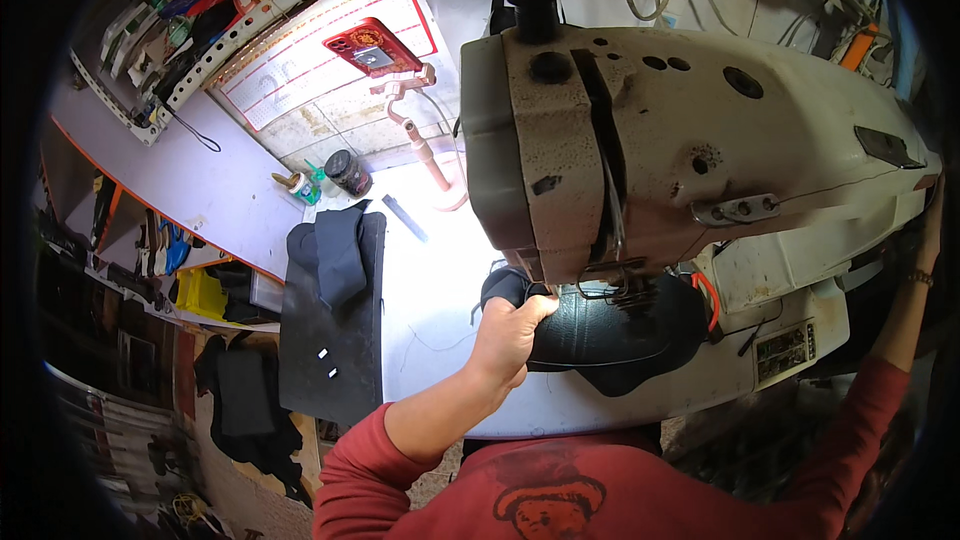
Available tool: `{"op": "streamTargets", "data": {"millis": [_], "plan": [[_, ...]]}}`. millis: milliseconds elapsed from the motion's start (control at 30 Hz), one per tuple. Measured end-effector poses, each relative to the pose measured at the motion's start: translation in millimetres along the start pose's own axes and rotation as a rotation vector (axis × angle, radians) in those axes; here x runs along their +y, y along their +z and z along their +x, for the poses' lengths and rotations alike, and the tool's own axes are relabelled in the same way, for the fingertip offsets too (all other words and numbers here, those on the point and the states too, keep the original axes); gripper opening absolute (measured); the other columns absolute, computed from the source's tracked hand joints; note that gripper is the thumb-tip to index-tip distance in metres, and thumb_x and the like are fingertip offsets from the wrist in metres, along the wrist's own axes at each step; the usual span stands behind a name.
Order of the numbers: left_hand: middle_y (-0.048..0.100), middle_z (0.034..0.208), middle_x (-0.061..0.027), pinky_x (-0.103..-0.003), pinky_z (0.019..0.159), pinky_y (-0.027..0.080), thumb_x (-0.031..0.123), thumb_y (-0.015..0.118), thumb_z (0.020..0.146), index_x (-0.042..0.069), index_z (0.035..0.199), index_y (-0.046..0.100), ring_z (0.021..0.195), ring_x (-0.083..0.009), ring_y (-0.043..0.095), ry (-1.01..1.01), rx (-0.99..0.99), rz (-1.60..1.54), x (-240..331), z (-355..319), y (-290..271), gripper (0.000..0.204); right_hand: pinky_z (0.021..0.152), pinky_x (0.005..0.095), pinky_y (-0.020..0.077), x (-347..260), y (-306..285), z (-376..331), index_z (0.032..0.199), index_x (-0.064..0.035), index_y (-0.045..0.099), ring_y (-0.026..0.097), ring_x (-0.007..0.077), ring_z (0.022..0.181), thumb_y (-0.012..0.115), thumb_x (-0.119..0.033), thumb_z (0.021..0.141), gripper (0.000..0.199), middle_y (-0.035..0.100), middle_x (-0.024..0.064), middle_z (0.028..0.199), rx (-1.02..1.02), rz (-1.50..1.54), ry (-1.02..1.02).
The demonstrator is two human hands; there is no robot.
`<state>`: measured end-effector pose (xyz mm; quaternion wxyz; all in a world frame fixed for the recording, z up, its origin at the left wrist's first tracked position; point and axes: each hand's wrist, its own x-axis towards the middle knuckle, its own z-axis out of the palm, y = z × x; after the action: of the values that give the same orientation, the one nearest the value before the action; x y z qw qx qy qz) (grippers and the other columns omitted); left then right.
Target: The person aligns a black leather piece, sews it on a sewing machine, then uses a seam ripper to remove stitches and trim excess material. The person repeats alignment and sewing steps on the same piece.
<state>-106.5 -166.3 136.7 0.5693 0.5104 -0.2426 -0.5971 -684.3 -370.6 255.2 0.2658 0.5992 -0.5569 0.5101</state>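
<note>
A large, worn, cream-coloured sewing machine (650, 130) fills the right half of the view. Under its needle area lies a black leather piece (640, 325) with stitched seams, its soft black edge hanging toward me. My left hand (503, 340) grips the near left end of this piece, thumb on top, close to the needle. Far to the right, my right hand (932, 230) reaches to the machine's right end, a bracelet at its wrist. The machine and the rim of the picture hide its fingers, so I cannot tell what they do.
Left of the machine, a black board (325, 360) carries a folded black fabric piece (340, 255). Behind stand a dark jar (348, 172) and a pink phone stand (425, 150) holding a red-cased phone (372, 48). An orange-red handle (708, 302) sits beside the leather.
</note>
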Motion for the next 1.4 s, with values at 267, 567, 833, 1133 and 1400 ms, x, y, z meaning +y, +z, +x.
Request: {"op": "streamTargets", "data": {"millis": [267, 567, 833, 1133, 1400], "plan": [[0.066, 0.099, -0.0061, -0.029, 0.081, 0.051, 0.006, 0.059, 0.091, 0.000, 0.110, 0.063, 0.087, -0.0137, 0.062, -0.030, -0.054, 0.069, 8, 0, -6, 0.020, 0.087, 0.0318, 0.0512, -12, -1, -26, 0.128, -0.0021, 0.058, 0.063, 0.0167, 0.103, 0.048, -0.034, 0.103, 0.042, 0.065, 0.0087, 0.116, 0.031, 0.537, 0.432], [0.068, 0.090, -0.0069, -0.030, 0.078, 0.048, 0.009, 0.072, 0.086, -0.002, 0.105, 0.068, 0.085, -0.0136, 0.060, 0.013, -0.359, 0.817, 83, 60, -26, 0.021, 0.090, 0.0341, 0.0473, -41, -7, -19, 0.125, 0.0008, 0.055, 0.058, 0.0194, 0.103, 0.052, -0.031, 0.101, 0.040, 0.061, 0.0115, 0.116, 0.069, 0.433, 0.391], [0.071, 0.103, -0.0085, -0.033, 0.085, 0.049, -0.002, 0.072, 0.079, 0.003, 0.113, 0.067, 0.094, -0.0173, 0.061, 0.343, -0.375, 1.107, 93, 50, -9, 0.035, 0.092, 0.0361, 0.0439, -60, -14, -17, 0.122, 0.0034, 0.052, 0.054, 0.0217, 0.102, 0.056, -0.029, 0.099, 0.040, 0.057, 0.0139, 0.115, 0.102, 0.400, 0.347], [0.070, 0.099, -0.0064, -0.029, 0.080, 0.049, -0.009, 0.063, 0.079, 0.000, 0.107, 0.069, 0.088, -0.0142, 0.060, 0.324, -0.392, 0.720, 60, 67, -30, 0.029, 0.095, 0.0383, 0.0406, -82, -27, -12, 0.120, 0.0059, 0.049, 0.051, 0.0248, 0.101, 0.060, -0.026, 0.098, 0.041, 0.054, 0.0166, 0.115, 0.166, 0.354, 0.257], [0.070, 0.089, -0.0028, -0.027, 0.075, 0.048, -0.012, 0.057, 0.077, 0.000, 0.098, 0.072, 0.081, -0.0108, 0.060, 0.206, -0.330, 0.586, 52, 70, -34, 0.029, 0.098, 0.0370, 0.0410, -74, -21, -16, 0.127, 0.0029, 0.047, 0.050, 0.0239, 0.109, 0.055, -0.028, 0.100, 0.042, 0.053, 0.0149, 0.122, 0.129, 0.363, 0.362]]}}
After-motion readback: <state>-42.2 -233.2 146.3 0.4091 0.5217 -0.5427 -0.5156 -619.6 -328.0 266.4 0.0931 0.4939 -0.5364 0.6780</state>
